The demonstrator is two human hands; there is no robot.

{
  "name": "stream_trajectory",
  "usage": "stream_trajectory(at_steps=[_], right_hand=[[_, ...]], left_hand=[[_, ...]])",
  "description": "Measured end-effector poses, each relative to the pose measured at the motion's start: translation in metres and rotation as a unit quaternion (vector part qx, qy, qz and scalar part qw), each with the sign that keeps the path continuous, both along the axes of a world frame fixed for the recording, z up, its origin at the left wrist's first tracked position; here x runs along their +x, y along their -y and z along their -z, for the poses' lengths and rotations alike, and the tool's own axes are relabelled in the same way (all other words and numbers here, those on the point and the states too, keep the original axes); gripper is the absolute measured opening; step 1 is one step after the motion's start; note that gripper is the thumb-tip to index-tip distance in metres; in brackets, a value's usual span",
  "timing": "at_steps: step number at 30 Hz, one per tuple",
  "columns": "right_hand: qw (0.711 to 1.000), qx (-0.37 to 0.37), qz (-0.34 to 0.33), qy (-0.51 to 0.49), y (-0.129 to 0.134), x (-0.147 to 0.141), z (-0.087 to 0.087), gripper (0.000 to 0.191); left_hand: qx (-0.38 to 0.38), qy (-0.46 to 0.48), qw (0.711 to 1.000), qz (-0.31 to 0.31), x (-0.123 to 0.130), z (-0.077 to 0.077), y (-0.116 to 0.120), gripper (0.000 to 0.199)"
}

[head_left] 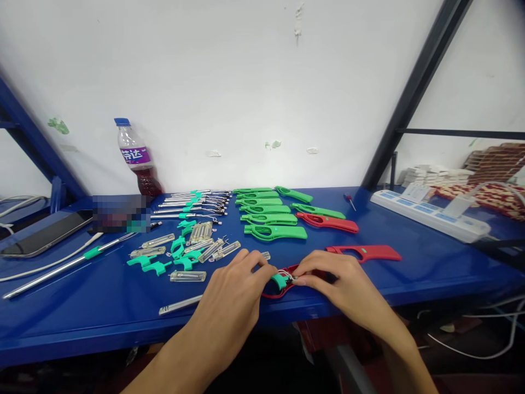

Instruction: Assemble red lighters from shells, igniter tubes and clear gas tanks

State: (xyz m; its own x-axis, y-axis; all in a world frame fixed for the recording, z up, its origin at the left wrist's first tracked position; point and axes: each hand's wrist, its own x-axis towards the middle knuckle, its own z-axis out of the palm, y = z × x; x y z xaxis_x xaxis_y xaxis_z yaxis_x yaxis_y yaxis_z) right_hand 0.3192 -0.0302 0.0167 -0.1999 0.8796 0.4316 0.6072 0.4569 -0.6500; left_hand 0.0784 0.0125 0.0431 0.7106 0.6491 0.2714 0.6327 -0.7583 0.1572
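Note:
Near the blue table's front edge lies a red lighter shell [275,293], partly hidden by both hands. A teal trigger piece [280,281] and thin white wires sit inside it. My left hand [241,284] is closed at the shell's left side, over the teal piece; a metal tube [180,304] sticks out to its left. My right hand [336,273] pinches at the wires and a small black part on the shell's right side. What exactly its fingertips hold is too small to tell.
Green shells [287,232], red shells [379,252], clear cartridges [187,276], teal pieces [156,267] and metal rods [65,271] lie on the table [102,314]. A bottle [137,158] stands behind, a phone [45,235] lies left, a power strip [430,216] right.

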Motion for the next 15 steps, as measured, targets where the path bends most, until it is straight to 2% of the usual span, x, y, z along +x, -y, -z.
stream_trajectory(at_steps=[10, 15], right_hand=[[1.0, 0.001, 0.002, 0.003, 0.0014, 0.0001, -0.0011, 0.007], [1.0, 0.003, 0.0, 0.006, 0.0018, -0.0006, -0.0018, 0.008]], left_hand=[[0.028, 0.005, 1.0, 0.009, -0.0015, 0.0013, -0.0011, 0.043], [0.038, 0.013, 0.999, 0.011, -0.0006, -0.0009, 0.0074, 0.032]])
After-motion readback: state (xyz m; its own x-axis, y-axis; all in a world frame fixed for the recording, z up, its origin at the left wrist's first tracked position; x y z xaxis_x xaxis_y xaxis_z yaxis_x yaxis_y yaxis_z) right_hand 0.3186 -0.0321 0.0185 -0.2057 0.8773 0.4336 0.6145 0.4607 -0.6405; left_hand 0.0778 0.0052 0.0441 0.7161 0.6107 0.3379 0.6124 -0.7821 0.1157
